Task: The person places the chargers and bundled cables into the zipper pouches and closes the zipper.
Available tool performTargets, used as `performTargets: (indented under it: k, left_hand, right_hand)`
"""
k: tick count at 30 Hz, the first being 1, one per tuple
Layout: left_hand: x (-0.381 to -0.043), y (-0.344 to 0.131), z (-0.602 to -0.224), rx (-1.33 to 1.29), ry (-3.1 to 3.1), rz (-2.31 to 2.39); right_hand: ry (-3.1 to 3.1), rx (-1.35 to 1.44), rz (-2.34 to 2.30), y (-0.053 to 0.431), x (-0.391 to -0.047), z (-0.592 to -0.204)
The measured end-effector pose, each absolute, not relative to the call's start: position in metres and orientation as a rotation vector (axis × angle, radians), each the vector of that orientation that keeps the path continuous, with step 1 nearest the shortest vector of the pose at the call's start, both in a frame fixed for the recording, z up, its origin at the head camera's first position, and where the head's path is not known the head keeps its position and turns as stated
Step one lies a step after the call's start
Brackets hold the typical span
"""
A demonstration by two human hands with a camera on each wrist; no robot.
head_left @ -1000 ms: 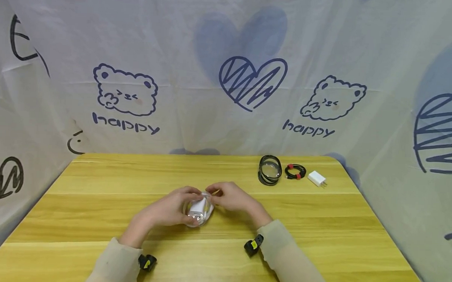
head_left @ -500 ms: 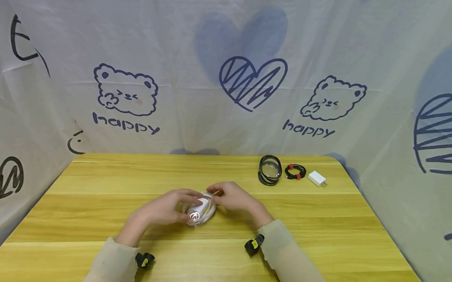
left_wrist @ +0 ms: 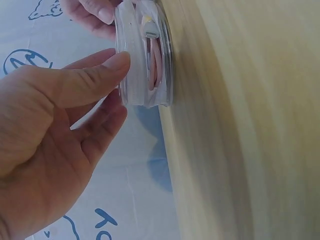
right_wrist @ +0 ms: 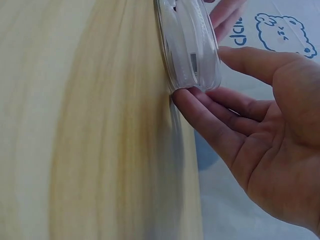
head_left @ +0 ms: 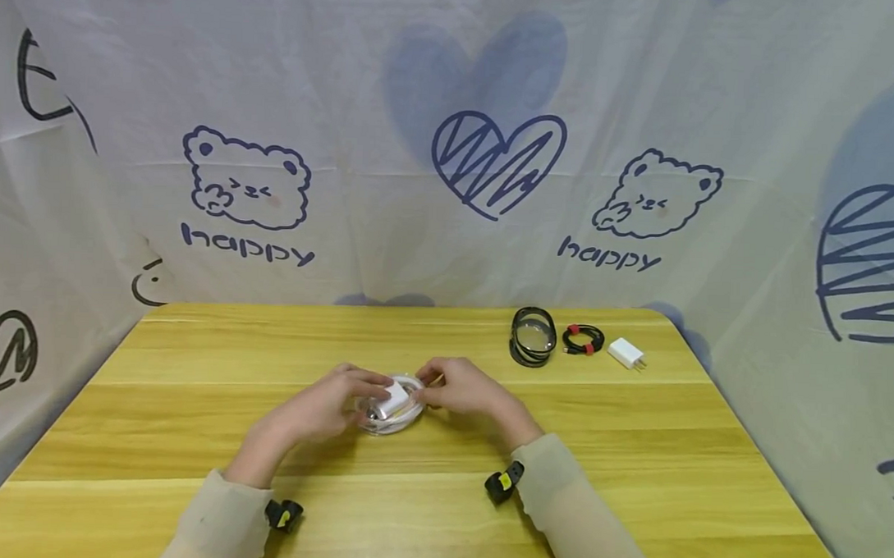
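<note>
At the middle of the table in the head view is a clear round plastic case (head_left: 392, 430) with coiled white cable in it and a white charger block (head_left: 393, 400) visible at its top. My left hand (head_left: 324, 408) grips its left side, thumb on the edge in the left wrist view, where a pinkish cable end (left_wrist: 154, 60) shows through the clear wall. With thumb and fingertips, my right hand (head_left: 461, 392) pinches the opposite edge. In the right wrist view the case (right_wrist: 190, 55) stands close to the tabletop; whether its underside touches is unclear.
Toward the back right lie a coiled black cable (head_left: 518, 347), a smaller black cable with red ties (head_left: 589, 349) and a white plug adapter (head_left: 625, 352). A printed white curtain (head_left: 375, 227) hangs behind the wooden table (head_left: 438, 525).
Between my hands the clear case has turned and shifted slightly away from me. My left hand has moved a little left and back; the right hand stays nearly in place.
</note>
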State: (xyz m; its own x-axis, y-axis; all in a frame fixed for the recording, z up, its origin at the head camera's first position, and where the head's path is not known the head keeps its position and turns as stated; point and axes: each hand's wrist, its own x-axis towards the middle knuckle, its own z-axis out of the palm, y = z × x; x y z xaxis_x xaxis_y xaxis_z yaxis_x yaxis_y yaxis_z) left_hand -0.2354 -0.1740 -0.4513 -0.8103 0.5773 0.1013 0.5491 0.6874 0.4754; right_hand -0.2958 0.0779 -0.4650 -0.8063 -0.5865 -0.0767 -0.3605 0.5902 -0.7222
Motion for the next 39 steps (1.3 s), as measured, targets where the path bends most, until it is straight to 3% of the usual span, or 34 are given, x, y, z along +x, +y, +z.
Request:
performTargets:
  k: [23,39]
  left_hand:
    - [-0.239,-0.179,-0.454,0.906,2.794,0.869]
    - [-0.238,-0.177,-0.453,0.863,2.772,0.881]
  right_hand:
    - [2.264,-0.601,-1.402,0.074,-0.302,-0.479]
    - [2.401,-0.761,-1.185,0.074,-0.303,-0.482]
